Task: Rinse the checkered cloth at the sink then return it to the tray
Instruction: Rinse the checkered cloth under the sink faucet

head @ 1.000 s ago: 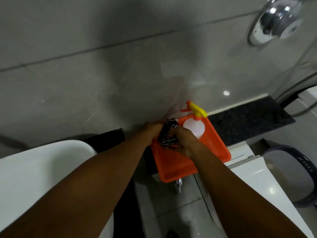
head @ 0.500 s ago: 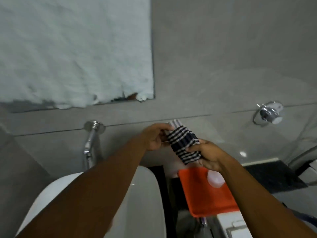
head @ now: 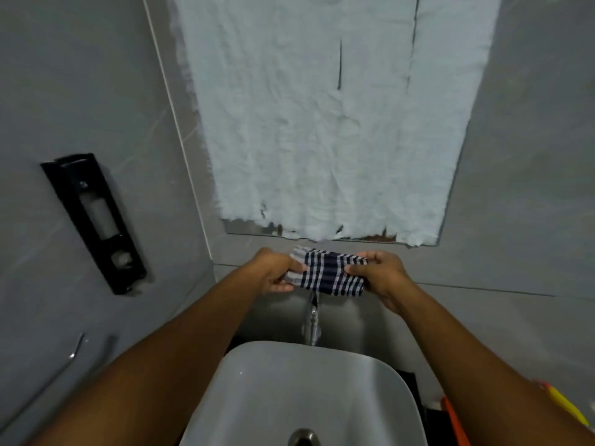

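The checkered cloth (head: 326, 272), dark blue with white stripes, is bunched and stretched between both hands above the tap. My left hand (head: 273, 272) grips its left end and my right hand (head: 381, 276) grips its right end. The chrome tap (head: 311, 323) stands just below the cloth, at the back of the white sink (head: 257, 391). No water shows at the spout. Only a sliver of the orange tray (head: 452, 423) shows at the lower right edge, mostly hidden by my right forearm.
A mirror covered with white paper (head: 338, 123) hangs on the grey wall behind the sink. A black dispenser (head: 93, 220) is fixed to the left wall. A yellow spray trigger (head: 561, 403) peeks out by the tray. The sink drain (head: 302, 439) sits at the bottom.
The cloth was lifted out of the orange tray and carried left to above the sink's tap, with both hands still holding it. The view swung left, so the tray is now nearly out of sight.
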`<state>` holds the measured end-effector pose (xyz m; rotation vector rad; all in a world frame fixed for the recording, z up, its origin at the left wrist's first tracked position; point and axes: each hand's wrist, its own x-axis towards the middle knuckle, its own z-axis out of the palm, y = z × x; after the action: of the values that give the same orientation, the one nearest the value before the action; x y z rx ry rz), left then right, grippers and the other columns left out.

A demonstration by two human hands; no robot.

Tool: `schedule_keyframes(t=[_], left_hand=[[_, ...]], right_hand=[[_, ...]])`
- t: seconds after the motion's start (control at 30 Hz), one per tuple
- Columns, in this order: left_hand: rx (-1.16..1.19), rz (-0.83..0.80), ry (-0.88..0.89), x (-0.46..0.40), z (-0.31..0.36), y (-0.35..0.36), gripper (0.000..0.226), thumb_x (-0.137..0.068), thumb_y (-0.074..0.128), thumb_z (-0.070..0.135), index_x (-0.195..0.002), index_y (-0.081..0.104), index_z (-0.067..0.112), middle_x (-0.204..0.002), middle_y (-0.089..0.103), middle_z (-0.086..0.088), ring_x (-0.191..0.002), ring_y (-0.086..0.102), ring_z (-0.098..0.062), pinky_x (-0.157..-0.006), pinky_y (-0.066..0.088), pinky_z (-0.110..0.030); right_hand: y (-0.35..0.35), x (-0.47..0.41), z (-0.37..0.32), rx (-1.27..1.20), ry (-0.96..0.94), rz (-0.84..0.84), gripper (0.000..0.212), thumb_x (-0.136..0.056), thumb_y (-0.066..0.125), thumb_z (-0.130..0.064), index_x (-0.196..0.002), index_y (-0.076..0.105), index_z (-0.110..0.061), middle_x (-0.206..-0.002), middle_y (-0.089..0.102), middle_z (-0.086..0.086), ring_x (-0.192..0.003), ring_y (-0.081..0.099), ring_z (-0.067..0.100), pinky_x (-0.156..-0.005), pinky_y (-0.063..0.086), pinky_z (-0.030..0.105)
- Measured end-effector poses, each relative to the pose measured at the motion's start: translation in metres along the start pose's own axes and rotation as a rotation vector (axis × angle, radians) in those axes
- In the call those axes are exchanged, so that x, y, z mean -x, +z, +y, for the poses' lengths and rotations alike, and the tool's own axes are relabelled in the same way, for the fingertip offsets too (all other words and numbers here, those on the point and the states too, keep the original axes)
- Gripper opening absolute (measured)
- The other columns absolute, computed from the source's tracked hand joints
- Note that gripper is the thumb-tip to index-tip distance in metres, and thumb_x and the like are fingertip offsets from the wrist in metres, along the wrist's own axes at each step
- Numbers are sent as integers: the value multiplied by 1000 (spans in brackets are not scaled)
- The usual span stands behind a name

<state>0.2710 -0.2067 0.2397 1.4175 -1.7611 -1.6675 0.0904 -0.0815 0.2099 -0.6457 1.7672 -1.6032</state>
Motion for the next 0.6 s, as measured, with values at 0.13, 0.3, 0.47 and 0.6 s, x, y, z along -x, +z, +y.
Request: schedule_keyframes(t=[0.13, 0.3, 0.47, 0.6], left_hand=[[-326, 331, 90, -14, -32, 6, 51, -75, 79, 25, -116, 57, 2, -113, 65, -18, -98, 67, -33, -78, 59, -40], [-575, 302, 428, -11, -42, 55, 48, -83, 58, 54, -106, 68, 13, -106, 71, -11, -92, 67, -26, -81, 58, -39], [-272, 45, 227, -30, -26, 74, 39, -84, 66, 36, -106, 70, 5, -103, 74, -21, -91, 72, -35, -85, 60, -46], [340, -175, -126, -47, -35, 68, 41, -82, 74, 15, -114, 64, -8, -109, 72, -30, -74, 73, -36, -66, 64, -45]], right_hand=[[30, -21, 23, 225, -92, 219, 27, -68, 85, -9, -85, 66, -17, -92, 72, 9, -81, 69, 23, -67, 57, 28], [35, -33, 49, 255, -263, 291, 25, -72, 81, -13, -92, 67, -17, -88, 70, 3, -78, 66, 15, -69, 54, 25], [-11, -32, 78, 959, -977, 335, 27, -92, 54, -24, -117, 61, -25, -129, 52, 4, -121, 45, 20, -101, 41, 37], [-53, -52, 105, 1348, -1152, 268, 58, -89, 51, -15, -145, 39, -14, -156, 31, 13, -146, 24, 30, -122, 17, 48]])
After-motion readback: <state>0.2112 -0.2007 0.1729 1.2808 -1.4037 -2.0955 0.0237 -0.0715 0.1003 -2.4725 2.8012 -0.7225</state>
